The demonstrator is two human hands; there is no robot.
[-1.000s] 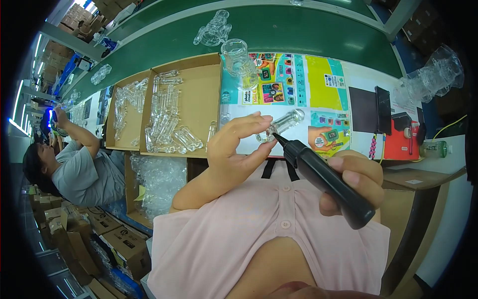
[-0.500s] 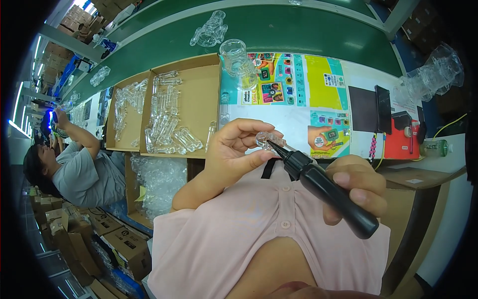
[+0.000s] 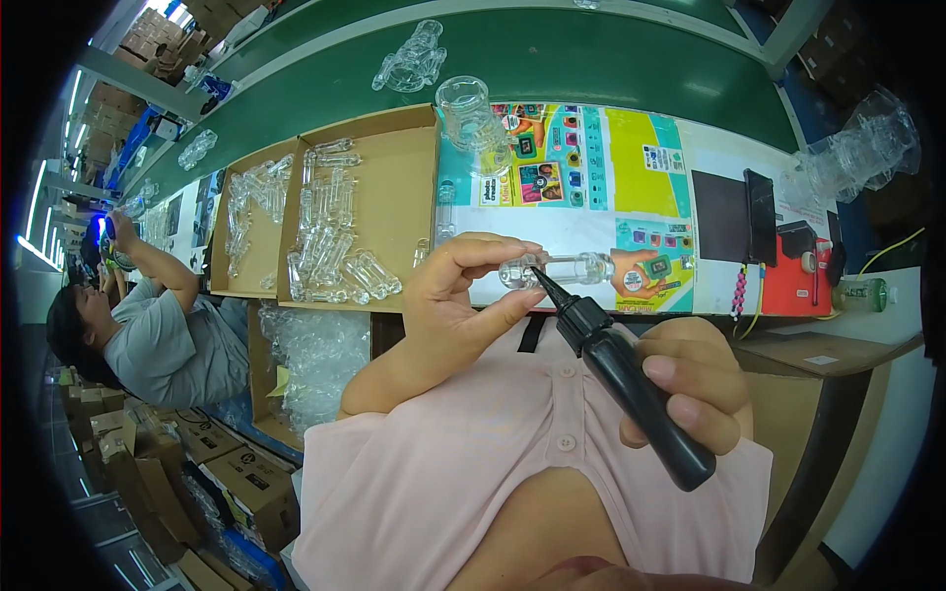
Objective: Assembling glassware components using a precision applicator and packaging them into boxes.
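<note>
My left hand (image 3: 459, 294) pinches one end of a clear tube-shaped piece (image 3: 581, 267) between thumb and fingers. The piece lies roughly level, its free end pointing right. In my right hand (image 3: 695, 386) is a black squeeze bottle (image 3: 645, 404) with a narrow pointed nozzle, its fingers wrapped round the body. The nozzle tip meets or nearly meets the held end of the clear piece; whether they touch I cannot tell. Left of my hands, a cardboard tray (image 3: 394, 163) carries many similar clear pieces (image 3: 330, 227).
A larger clear part (image 3: 471, 118) stands on printed sheets behind my hands. Stacked clear parts (image 3: 857, 153) are at the far right, near a black phone (image 3: 757, 217) and a green bottle (image 3: 865, 295). On the left a co-worker (image 3: 177, 345) sits, beside a box of clear plastic bags (image 3: 315, 355).
The clear piece has turned, so its long part now points right and shows fully. My right hand and the black bottle have shifted slightly left and down, the bottle tilting more steeply.
</note>
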